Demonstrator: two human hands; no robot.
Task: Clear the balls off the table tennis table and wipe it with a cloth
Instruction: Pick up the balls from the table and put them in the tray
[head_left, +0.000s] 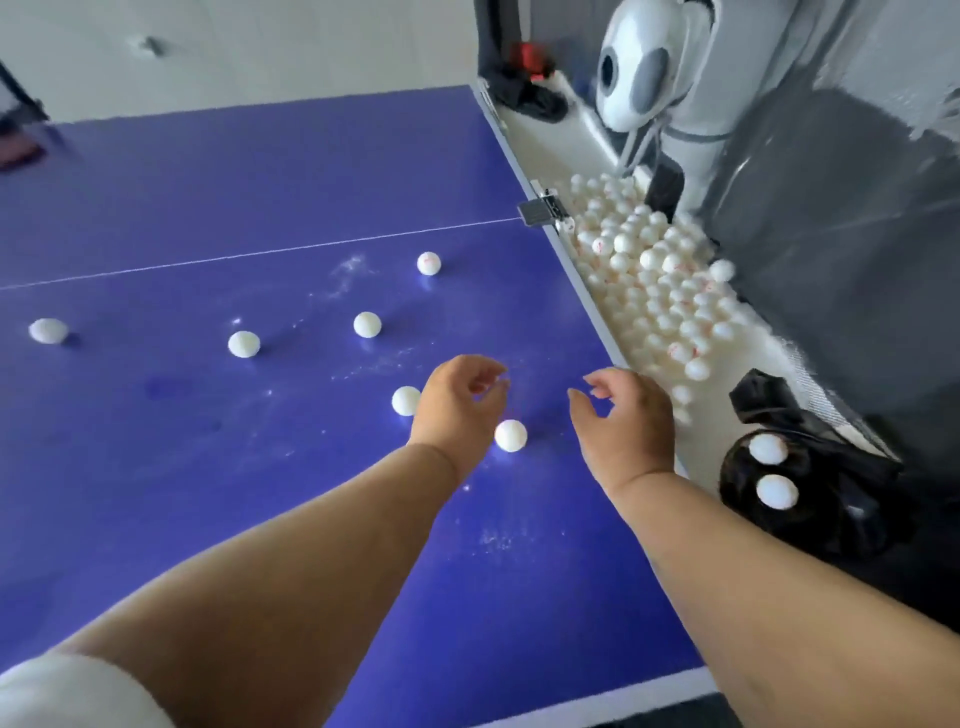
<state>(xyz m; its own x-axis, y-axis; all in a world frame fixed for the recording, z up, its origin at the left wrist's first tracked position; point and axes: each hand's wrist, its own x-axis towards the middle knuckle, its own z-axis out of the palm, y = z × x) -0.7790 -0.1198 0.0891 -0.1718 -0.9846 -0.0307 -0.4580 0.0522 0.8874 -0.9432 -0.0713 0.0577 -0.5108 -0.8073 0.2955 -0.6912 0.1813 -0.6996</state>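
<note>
Our empty, loosely curled left hand (460, 402) and right hand (626, 415) hover near the tabletop's (156, 467) right edge, two ping-pong balls (510, 435) just beside the left: light, slick, quick to roll, best cupped from above.

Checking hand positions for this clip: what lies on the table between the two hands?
In the head view, one ball sits on the table between the left hand and right hand; neither touches it.

White ball machine (631, 78), perhaps; black bag (831, 499).
</note>
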